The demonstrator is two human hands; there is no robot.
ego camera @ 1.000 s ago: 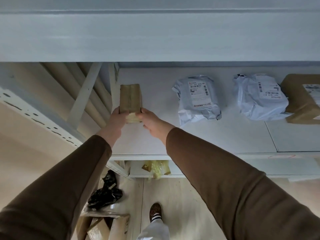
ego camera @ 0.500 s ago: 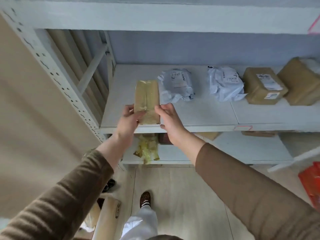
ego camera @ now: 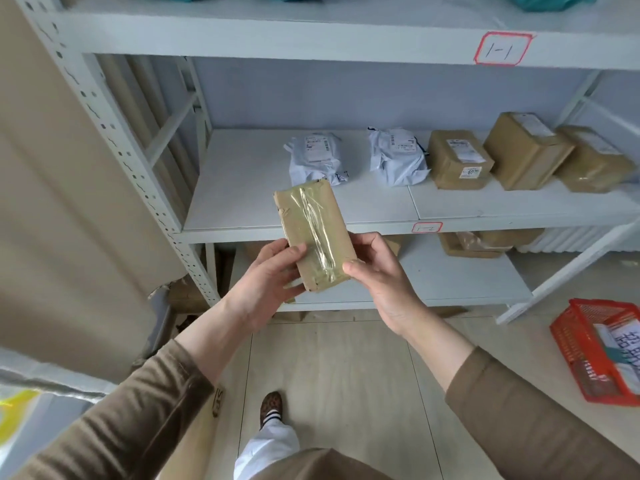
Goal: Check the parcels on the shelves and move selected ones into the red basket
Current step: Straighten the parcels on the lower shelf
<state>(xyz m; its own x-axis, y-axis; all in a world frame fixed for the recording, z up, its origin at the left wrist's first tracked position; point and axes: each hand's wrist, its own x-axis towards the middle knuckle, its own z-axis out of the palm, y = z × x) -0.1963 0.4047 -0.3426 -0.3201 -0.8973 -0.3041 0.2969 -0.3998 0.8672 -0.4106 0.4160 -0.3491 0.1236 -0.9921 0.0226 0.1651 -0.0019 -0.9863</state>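
I hold a small flat brown parcel point(ego camera: 313, 230) wrapped in clear tape in front of the white shelf unit point(ego camera: 242, 233). My left hand point(ego camera: 268, 275) grips its lower left edge and my right hand point(ego camera: 377, 271) grips its lower right edge. The parcel is off the shelf, tilted, taped face up. The red basket point(ego camera: 575, 344) stands on the floor at the far right with white parcels inside.
On the middle shelf lie two white poly mailers point(ego camera: 317, 157) point(ego camera: 396, 155) and three brown boxes point(ego camera: 459, 159). More brown parcels point(ego camera: 485, 242) sit on the lower shelf. Cardboard boxes point(ego camera: 194, 441) stand at lower left. My foot point(ego camera: 270, 407) is on the tiled floor.
Both hands have pulled the brown parcel off the middle shelf toward me and lowered it. The view has drawn back, and the red basket has come into sight at the right.
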